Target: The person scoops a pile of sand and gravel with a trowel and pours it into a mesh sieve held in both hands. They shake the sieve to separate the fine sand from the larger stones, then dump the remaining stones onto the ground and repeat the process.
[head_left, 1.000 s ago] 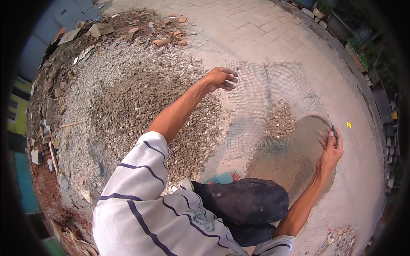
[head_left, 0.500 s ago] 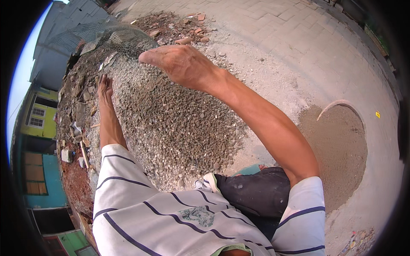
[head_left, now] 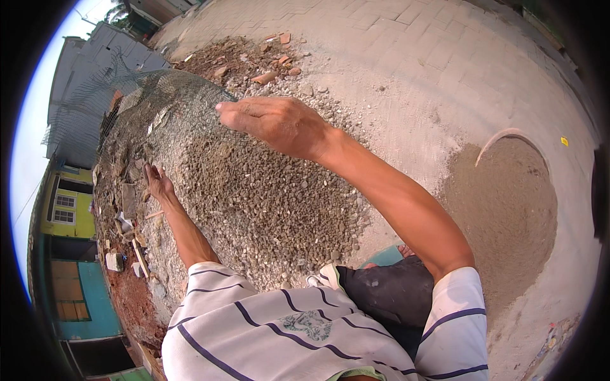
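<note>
Reaching leftward from the right hand (head_left: 279,124), a greenish-grey sheet of fine, see-through mesh (head_left: 143,89) hung raised, beyond the left hand (head_left: 159,183). Its long axis appeared to run crosswise, from the right fingertips out past the left hand's far side; its free end pointed left, toward a grey block wall (head_left: 101,54), and its upper edge bowed. The right hand was closed, fingers bunched at the sheet's right end, grasping it there. The left hand lay nearer the body, fingers partly extended toward the mesh's near side; whether they gripped it could not be told.

Between and below the hands spread a broad heap of grey-brown gravel (head_left: 273,190), paler around its edges. Ahead of the right hand lay broken reddish clay tile pieces (head_left: 265,77) on dark soil, with grey paving (head_left: 368,25) farther off. Well to the right hand's right sat a rounded mound of fine brown sand (head_left: 502,209), a pale curved strip (head_left: 511,132) along its far edge. Left of the left forearm lay a whitish block (head_left: 114,261).
</note>
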`<move>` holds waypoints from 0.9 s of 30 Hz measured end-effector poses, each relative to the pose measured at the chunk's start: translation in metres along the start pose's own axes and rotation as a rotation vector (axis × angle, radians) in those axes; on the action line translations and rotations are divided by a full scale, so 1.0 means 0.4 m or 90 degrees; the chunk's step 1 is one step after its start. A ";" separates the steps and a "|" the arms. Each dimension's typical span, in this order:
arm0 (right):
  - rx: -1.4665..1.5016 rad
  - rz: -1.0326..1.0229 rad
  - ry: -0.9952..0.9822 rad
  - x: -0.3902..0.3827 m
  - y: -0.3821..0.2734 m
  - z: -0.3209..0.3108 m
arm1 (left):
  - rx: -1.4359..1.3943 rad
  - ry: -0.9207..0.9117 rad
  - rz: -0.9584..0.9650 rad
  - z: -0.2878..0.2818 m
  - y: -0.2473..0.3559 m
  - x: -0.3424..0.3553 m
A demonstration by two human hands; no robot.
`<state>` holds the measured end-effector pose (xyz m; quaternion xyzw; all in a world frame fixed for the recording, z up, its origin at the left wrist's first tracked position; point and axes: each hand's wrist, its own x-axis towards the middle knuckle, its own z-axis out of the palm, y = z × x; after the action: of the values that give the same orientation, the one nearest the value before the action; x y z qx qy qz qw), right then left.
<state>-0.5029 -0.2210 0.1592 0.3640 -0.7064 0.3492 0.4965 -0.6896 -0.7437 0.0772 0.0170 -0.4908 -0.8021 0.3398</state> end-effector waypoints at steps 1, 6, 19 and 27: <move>-0.023 -0.004 0.028 0.019 0.009 -0.022 | 0.013 -0.012 0.004 0.055 0.005 -0.024; -0.147 0.090 0.014 0.099 0.032 -0.290 | 0.093 -0.143 0.042 0.423 0.019 -0.202; -0.350 0.537 0.574 -0.316 -0.638 -1.240 | -0.175 -0.847 -0.415 1.303 -0.116 -1.373; -0.842 0.745 1.000 -0.724 -1.524 -1.111 | -0.272 -1.058 -0.660 1.320 0.103 -2.019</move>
<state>0.2909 -0.0919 0.0799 -0.6574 -0.3099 0.2179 0.6514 -0.2376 0.1079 0.1361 -0.3982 -0.3505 -0.6800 -0.5062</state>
